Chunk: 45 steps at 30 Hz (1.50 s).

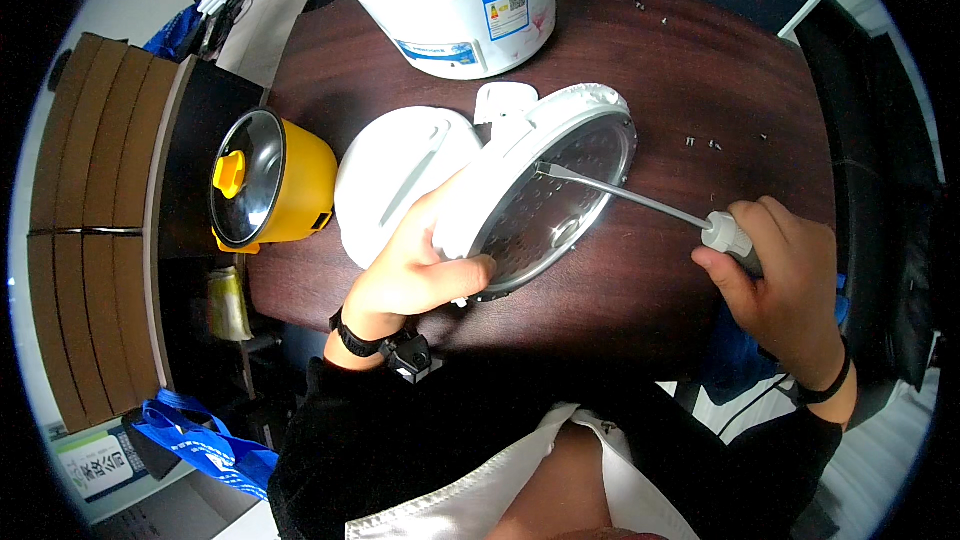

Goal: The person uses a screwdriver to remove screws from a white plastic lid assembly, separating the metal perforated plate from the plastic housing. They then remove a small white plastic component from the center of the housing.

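My left hand grips the near left rim of a round rice cooker lid, its thumb pressed on the edge. The lid is tilted up on the table, its shiny metal inner plate turned to the right. In my right hand is a screwdriver, held by its grey and white handle. The flat tip of its long shaft touches or lies close to the upper left part of the metal plate. Behind my left hand lies a smooth white cover.
A white rice cooker body stands open at the back of the dark wooden table. Left is a small yellow pot with a glass lid. Several loose screws lie on the right side, more at the far edge. Cardboard boxes stand far left.
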Tool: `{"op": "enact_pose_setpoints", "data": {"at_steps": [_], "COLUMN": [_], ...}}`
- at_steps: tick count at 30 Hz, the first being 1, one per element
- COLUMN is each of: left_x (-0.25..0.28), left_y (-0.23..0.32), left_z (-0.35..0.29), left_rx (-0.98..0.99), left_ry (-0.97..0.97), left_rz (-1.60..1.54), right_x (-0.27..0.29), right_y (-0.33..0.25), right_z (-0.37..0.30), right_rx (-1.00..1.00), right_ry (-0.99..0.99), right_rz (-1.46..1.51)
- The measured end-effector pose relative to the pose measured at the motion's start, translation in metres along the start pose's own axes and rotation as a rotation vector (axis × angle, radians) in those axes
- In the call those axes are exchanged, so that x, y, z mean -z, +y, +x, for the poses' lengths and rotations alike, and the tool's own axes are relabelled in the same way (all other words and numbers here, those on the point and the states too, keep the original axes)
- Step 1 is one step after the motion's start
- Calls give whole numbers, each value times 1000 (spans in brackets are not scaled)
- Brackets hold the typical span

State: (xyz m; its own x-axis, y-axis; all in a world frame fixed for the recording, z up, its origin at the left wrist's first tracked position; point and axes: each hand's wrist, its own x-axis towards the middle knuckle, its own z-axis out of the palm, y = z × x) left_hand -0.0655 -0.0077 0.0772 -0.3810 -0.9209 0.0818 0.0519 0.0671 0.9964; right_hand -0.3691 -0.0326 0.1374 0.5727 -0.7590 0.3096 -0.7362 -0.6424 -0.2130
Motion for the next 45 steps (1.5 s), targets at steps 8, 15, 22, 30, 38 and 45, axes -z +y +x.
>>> {"op": "enact_pose_setpoints", "data": {"at_steps": [8, 15, 22, 30, 38, 45], "left_x": [-2, -6, -12, -11, -3, -6], "left_y": [2, 7, 10, 3, -4, 6], "left_z": [1, 3, 0, 3, -6, -6], "left_rx": [4, -50, -44, -140, -121, -32], "left_ry": [-2, -60, 71, 45, 82, 59], "left_rz": [12, 59, 166, 385, 273, 95], "right_x": [4, 10, -7, -25, 2, -1], "right_y": [-2, -5, -4, -4, 0, -4], "right_z": [-5, -6, -5, -10, -11, -15], "right_rx": [6, -6, -159, -782, -480, -60], "right_ry": [-1, -51, -301, -1009, -491, -31], "right_rz": [-59, -88, 539, 1918, 921, 108]}}
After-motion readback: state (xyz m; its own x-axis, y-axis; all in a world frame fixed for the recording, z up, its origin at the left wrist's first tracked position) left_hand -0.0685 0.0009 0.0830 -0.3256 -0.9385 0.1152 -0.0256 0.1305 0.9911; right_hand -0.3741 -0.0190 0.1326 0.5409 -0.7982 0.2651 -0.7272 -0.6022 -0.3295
